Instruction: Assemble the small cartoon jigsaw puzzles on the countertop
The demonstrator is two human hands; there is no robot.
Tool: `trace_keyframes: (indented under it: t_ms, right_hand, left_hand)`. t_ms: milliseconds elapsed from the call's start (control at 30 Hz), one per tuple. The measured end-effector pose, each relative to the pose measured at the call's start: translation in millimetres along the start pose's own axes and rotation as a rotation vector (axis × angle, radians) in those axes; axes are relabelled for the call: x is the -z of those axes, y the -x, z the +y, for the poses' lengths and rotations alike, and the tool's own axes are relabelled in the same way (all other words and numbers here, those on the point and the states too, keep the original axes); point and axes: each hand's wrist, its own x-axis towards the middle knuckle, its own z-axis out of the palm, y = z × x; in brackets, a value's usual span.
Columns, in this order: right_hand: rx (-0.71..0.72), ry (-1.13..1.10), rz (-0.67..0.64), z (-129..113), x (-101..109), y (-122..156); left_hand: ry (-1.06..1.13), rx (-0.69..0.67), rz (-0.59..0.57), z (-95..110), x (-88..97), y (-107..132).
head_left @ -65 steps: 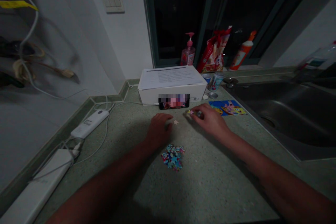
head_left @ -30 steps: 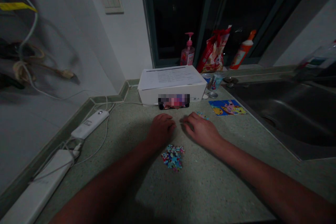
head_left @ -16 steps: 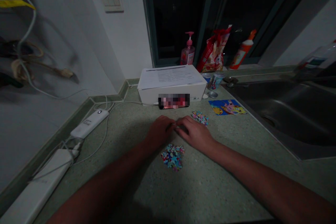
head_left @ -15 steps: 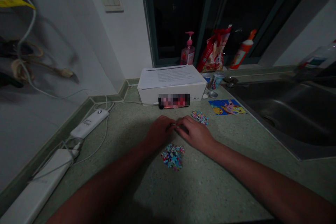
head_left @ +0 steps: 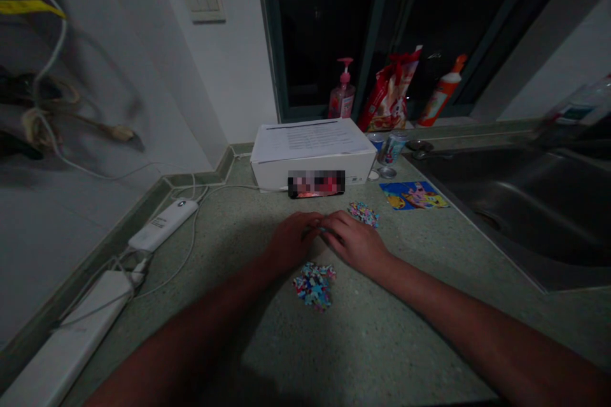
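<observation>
My left hand (head_left: 294, 236) and my right hand (head_left: 356, 240) meet fingertip to fingertip just above the countertop (head_left: 382, 337). Both are closed in a pinch around a small light-blue puzzle piece (head_left: 323, 229), mostly hidden by the fingers. Nearer to me, below the hands, lies a loose pile of colourful jigsaw puzzle pieces (head_left: 314, 286). A second, smaller heap of puzzle pieces (head_left: 364, 213) lies just beyond my right hand. Farther right is a flat blue picture card (head_left: 414, 195) with cartoon figures.
Behind the hands stands a white box (head_left: 267, 168) with a phone-like object (head_left: 316, 194) leaning on it. Cans (head_left: 394, 147) stand beside the box. A steel sink (head_left: 520, 203) is at right; a power bank (head_left: 163, 225), power strip (head_left: 71, 337) and cables run along the left.
The fingertips have shifted slightly against each other, and a light-blue bit now shows between them. The piles and the card have stayed put.
</observation>
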Motion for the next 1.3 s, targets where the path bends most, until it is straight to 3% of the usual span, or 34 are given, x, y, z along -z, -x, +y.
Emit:
trace_keyframes:
  t_ms: [333,967,1300]
  right_hand:
    - [0.0,0.011,0.007,1.8,1.5,-1.4]
    - [0.026,-0.006,-0.006,8.0,2.7,-1.5]
    - [0.029,-0.092,0.051,10.5,2.8,-2.1]
  left_hand:
    - [0.049,-0.058,-0.005,0.1,1.9,1.8]
    - [0.037,-0.046,0.031,-0.4,2.4,1.4]
    - [0.062,-0.071,0.068,-2.0,3.2,2.1]
